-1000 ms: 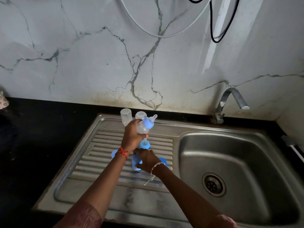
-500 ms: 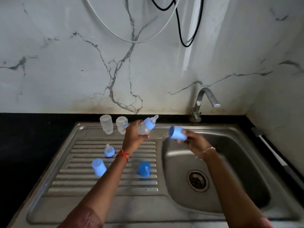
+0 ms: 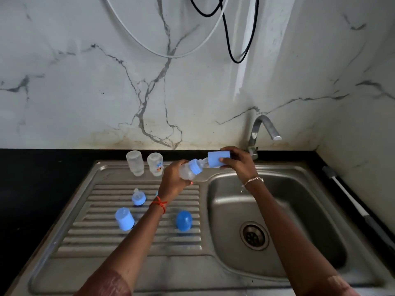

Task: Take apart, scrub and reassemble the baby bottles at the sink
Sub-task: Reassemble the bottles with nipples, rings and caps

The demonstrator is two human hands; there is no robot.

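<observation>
The person's left hand (image 3: 174, 180) grips a clear baby bottle (image 3: 188, 171) round its lower body, fingers curled about it. The bottle is tilted, with its blue collar and teat pointing right, just above the back rim of the sink (image 3: 299, 210) where the draining board (image 3: 96, 263) meets the basin. The right hand (image 3: 238, 162) pinches a light blue cap (image 3: 219, 159) between thumb below and fingers above, the cap lying on its side with its open end facing the bottle. The teat tip sits at the cap's mouth — whether it is already inside cannot be told. So the bottle juts out to the right of the left hand's grip, and the cap juts out to the left of the right hand's.

Near the board's back edge stand two clear bottle bodies (image 3: 134, 163), side by side, the right one printed with a small picture. On the ribs in front of them rests a blue collar with teat (image 3: 138, 198). Further toward the front edge are a pale blue cap (image 3: 124, 218) at the left and a darker blue domed cap (image 3: 184, 221) at the right, well apart. A tap (image 3: 264, 129) rises at the basin's back edge — the drain (image 3: 254, 236) lies in the basin floor.
</observation>
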